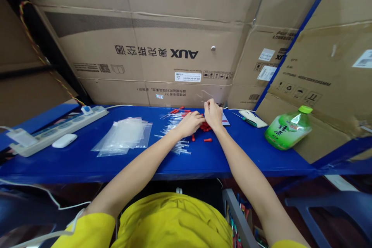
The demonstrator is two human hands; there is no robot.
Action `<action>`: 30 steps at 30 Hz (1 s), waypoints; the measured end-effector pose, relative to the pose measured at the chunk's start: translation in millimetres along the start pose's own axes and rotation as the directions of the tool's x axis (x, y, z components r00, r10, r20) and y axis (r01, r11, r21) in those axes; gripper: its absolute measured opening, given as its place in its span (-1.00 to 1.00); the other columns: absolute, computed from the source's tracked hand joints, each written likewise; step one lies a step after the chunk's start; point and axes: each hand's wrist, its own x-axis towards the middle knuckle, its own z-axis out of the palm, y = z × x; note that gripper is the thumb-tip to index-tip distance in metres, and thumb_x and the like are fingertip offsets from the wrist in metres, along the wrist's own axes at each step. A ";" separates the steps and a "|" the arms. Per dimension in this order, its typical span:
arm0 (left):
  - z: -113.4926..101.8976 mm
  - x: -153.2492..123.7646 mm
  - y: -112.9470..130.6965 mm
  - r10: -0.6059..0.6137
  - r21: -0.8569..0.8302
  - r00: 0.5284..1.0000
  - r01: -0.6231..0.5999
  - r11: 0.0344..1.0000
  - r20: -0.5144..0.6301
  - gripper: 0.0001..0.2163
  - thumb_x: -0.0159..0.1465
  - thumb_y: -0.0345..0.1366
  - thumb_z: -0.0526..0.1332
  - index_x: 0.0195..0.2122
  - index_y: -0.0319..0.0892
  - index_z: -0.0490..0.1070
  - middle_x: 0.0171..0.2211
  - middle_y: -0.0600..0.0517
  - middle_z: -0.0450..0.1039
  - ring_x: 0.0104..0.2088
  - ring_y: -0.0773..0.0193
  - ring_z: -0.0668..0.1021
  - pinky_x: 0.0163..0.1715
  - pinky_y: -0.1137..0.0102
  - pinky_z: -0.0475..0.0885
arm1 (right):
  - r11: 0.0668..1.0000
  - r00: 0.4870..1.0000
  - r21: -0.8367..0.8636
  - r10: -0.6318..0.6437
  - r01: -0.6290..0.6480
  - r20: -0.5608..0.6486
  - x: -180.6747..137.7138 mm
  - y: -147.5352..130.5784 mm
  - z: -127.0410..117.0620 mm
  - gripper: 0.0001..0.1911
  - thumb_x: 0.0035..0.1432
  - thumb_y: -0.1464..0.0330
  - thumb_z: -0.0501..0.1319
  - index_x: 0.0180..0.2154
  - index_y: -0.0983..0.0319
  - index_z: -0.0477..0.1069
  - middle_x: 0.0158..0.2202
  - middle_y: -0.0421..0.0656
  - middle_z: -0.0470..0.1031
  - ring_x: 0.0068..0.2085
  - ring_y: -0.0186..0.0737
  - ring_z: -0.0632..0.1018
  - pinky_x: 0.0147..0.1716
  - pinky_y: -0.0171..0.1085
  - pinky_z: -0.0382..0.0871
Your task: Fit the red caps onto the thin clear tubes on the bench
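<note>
We lay clear tubes [181,149] leftmost; our left hand [190,123] bends over red caps [206,128], our right hand [213,114] curls narrowly alongside. We cannot tell either grip. We appear to be picking caps; the next move calls for a light pinch.

The person wears a bright yellow short-sleeved T-shirt [174,226], its cloth gathered in loose folds across the front. The left sleeve [90,230] is the same yellow, with a white cable [72,228] showing over it; the right sleeve [289,244] shows only its hem. Both slim forearms, the left hand [191,124] and the right hand [213,114] are bare.
</note>
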 end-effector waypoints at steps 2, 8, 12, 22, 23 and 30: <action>-3.2 -1.0 -1.6 -0.012 0.008 1.000 0.013 1.000 -0.024 -0.74 0.41 -0.42 0.10 -0.04 -0.13 0.57 0.01 -0.12 0.56 0.03 0.06 0.43 0.09 0.14 0.39 | 1.000 1.000 0.019 -0.004 0.004 -0.002 -0.3 1.0 0.7 -0.69 0.51 0.21 -0.07 -0.10 0.18 0.38 -0.21 -0.05 0.62 -0.11 0.00 0.56 -0.10 -0.17 0.19; -23.0 -11.6 -33.3 -0.247 0.028 0.948 0.258 0.966 -0.198 -0.76 0.44 -0.31 0.12 0.00 -0.10 0.57 0.01 -0.09 0.59 0.02 0.04 0.45 0.02 0.17 0.38 | 0.996 0.997 0.053 -0.075 0.073 0.022 -2.1 2.4 -2.7 -0.70 0.47 0.33 0.01 0.04 0.15 0.48 -0.02 -0.04 0.64 0.01 0.02 0.52 0.00 -0.08 0.19; -35.8 -33.3 -71.5 -0.514 0.023 0.802 0.546 0.838 -0.305 -0.76 0.41 -0.32 0.14 -0.02 -0.15 0.57 0.01 -0.13 0.60 0.06 -0.03 0.46 0.08 0.15 0.38 | 0.989 0.993 0.091 -0.116 0.113 0.030 -4.4 -3.6 -4.5 -0.74 0.46 0.29 0.08 -0.02 0.12 0.53 -0.06 -0.06 0.66 0.04 0.03 0.49 0.10 -0.01 0.17; -19.3 -62.5 -110.3 -0.750 -0.035 0.658 0.750 0.661 -0.070 -0.73 0.41 -0.18 0.21 0.01 -0.19 0.56 0.00 -0.17 0.63 0.01 0.02 0.61 0.02 0.27 0.46 | 0.892 0.873 0.246 -0.433 0.379 0.226 -17.7 -34.7 -4.7 -0.88 0.40 0.31 0.19 -0.14 0.15 0.49 -0.18 -0.15 0.63 -0.09 -0.11 0.50 -0.01 -0.16 0.23; -17.2 -61.3 -109.4 -0.749 -0.029 0.660 0.749 0.662 -0.062 -0.73 0.41 -0.17 0.21 0.02 -0.17 0.56 -0.01 -0.16 0.64 0.01 0.03 0.62 0.01 0.28 0.47 | 0.884 0.855 0.258 -0.452 0.390 0.253 -20.4 -37.5 -3.3 -0.91 0.39 0.32 0.20 -0.14 0.15 0.48 -0.19 -0.16 0.62 -0.09 -0.13 0.50 0.00 -0.17 0.22; -7.2 -54.6 -103.5 -0.743 0.052 0.665 0.747 0.663 -0.078 -0.74 0.42 -0.19 0.17 -0.01 -0.13 0.59 0.00 -0.14 0.60 0.02 0.04 0.61 0.03 0.27 0.49 | 0.855 0.753 0.223 -0.519 0.469 0.405 -33.3 -46.7 13.3 -0.95 0.36 0.36 0.26 -0.14 0.15 0.49 -0.17 -0.12 0.60 0.02 -0.07 0.46 0.07 -0.12 0.13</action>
